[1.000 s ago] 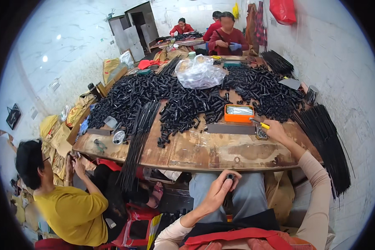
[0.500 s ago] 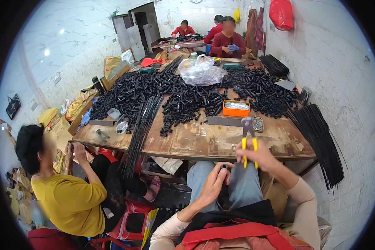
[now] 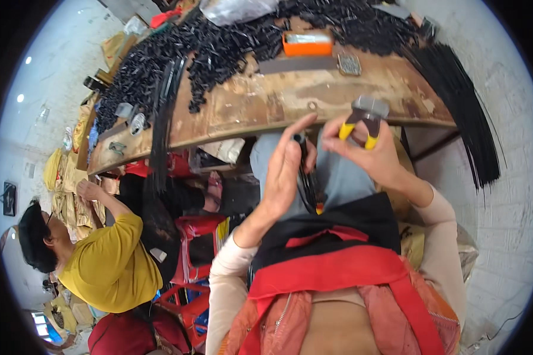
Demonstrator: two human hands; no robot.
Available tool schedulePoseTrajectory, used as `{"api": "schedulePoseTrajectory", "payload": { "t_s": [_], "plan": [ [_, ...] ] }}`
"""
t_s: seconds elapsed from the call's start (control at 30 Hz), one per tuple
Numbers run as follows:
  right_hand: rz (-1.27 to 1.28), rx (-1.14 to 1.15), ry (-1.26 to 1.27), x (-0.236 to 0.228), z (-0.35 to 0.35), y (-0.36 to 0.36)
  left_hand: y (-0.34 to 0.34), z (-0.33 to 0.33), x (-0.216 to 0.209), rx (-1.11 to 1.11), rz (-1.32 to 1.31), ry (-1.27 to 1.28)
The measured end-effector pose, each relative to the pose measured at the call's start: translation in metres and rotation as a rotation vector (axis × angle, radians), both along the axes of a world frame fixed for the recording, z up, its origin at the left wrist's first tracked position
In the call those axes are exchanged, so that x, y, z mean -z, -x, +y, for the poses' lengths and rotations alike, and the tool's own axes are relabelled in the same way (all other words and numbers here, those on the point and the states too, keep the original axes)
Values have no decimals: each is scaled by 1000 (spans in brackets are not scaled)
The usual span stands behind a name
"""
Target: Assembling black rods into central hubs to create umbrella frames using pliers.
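My left hand (image 3: 282,174) is above my lap, its index finger stretched out and its other fingers curled round a slim black tubular piece (image 3: 305,177). That piece points down toward my apron, a small orange-yellow spot showing near its lower end. In my right hand (image 3: 370,155), just beside it, is a pair of pliers (image 3: 370,107) with yellow and dark handles. Their grey jaws point up toward the table edge and are blurred. My right thumb and fingertips come close to the top of the black piece; whether they touch it I cannot tell.
Before me the wooden table (image 3: 243,112) carries heaps of black tubular parts (image 3: 219,47), an orange box (image 3: 308,43) and a small tray of metal bits (image 3: 349,64). Black rod bundles (image 3: 456,106) overhang its edge. At left sits a person in yellow (image 3: 112,266).
My view has tipped downward, and the far workers have left it. My right hand and the pliers have come nearer my left hand, whose index finger is now stretched out.
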State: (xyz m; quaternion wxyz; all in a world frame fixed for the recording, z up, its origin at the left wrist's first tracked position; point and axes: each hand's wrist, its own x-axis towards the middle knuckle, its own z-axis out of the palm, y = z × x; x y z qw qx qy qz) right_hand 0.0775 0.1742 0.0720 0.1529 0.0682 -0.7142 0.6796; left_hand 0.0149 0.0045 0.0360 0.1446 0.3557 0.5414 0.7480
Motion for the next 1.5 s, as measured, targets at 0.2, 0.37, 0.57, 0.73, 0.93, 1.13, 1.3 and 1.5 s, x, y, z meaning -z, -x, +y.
{"api": "schedulePoseTrajectory", "payload": {
  "t_s": [0.2,0.37,0.57,0.73,0.93,1.13,1.3,1.5],
  "plan": [
    [137,-87,17,5,10,-1,-2,14,-13,110,-27,64],
    [119,-126,160,4,8,-12,-9,17,-10,145,-55,79],
    [65,-81,172,16,16,-9,-9,25,-9,145,-84,80],
    [80,-128,144,16,23,-8,-8,30,-6,120,-54,97],
    [120,-112,79,19,25,-6,-6,28,-6,139,-43,122],
    [79,-59,26,21,23,-9,-6,22,-5,146,-25,120],
    [390,-59,-496,1,33,0,-6,14,-4,187,-68,120],
    [136,139,-507,-24,20,5,10,13,-3,251,-101,26]
  ]
}}
